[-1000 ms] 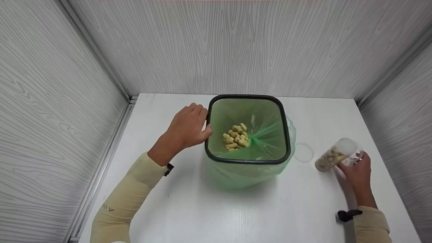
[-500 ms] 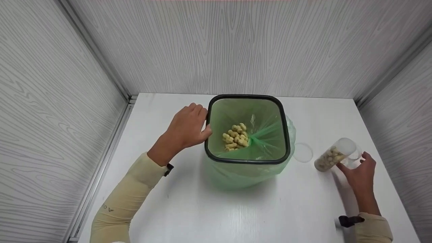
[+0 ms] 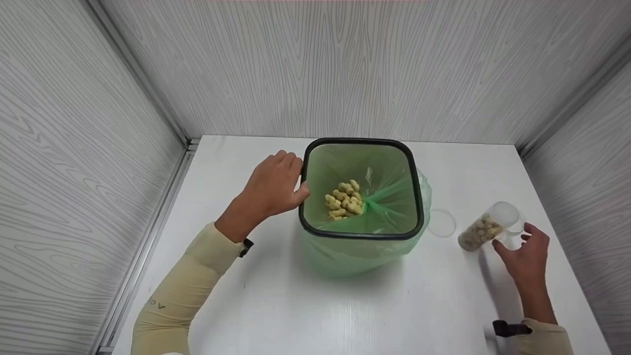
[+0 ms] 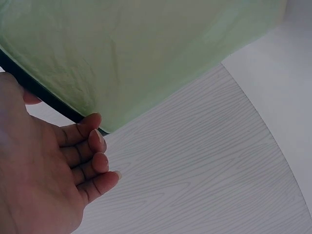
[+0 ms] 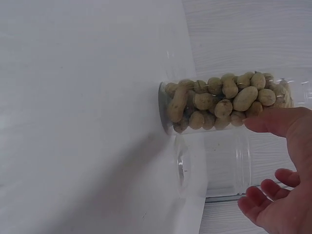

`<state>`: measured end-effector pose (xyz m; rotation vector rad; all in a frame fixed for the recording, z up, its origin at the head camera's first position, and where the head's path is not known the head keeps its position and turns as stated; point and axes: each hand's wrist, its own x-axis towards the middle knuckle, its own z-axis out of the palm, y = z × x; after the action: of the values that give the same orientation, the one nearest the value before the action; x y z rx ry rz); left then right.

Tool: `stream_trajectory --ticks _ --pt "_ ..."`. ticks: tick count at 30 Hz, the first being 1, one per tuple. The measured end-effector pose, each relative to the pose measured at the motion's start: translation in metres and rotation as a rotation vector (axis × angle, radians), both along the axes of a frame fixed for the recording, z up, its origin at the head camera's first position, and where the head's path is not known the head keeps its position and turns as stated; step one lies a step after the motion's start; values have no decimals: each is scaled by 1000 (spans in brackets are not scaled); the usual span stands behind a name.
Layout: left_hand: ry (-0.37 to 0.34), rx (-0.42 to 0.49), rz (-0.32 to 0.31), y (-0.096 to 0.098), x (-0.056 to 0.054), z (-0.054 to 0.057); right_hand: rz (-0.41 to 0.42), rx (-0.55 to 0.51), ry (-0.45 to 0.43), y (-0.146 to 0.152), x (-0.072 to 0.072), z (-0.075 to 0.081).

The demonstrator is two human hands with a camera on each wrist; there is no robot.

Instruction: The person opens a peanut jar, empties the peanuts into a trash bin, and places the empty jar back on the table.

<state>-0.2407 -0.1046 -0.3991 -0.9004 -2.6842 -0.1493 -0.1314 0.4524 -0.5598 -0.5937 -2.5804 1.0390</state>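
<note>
1 clear peanut jar [image 3: 485,229] stands upright near the right side of the white table [image 3: 345,315], its long axis vertical, base down and top facing up. An empty jar [image 5: 222,165], also upright, stands just beside it. The right hand [image 3: 525,251] is spread, its thumb at the peanut jar and its fingers near the empty jar; whether the thumb touches cannot be told. The left hand [image 3: 276,185] pinches the left rim of a black-rimmed bin [image 3: 362,237], which opens upward and has a green bag [image 3: 345,259] in it. Loose peanuts [image 3: 344,202] lie inside. The jars show plain walls; small dark marks on the left sleeve [image 3: 170,301] are too small to read. The table's right edge runs near the right hand. Between the bin and the peanut jar lies a flat clear disc [image 3: 442,223]; bare tabletop stretches in front of the bin.
</note>
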Motion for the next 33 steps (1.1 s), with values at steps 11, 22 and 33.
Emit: stream_trajectory --ticks 11,22,33 --pt "-21 -16 7 0 0 0 17 -31 -48 -16 4 3" --pt "-41 -30 5 1 1 1 56 -140 -76 -25 -4 -8" --pt "-60 -42 21 1 1 5 35 -292 -74 -32 -23 -18"
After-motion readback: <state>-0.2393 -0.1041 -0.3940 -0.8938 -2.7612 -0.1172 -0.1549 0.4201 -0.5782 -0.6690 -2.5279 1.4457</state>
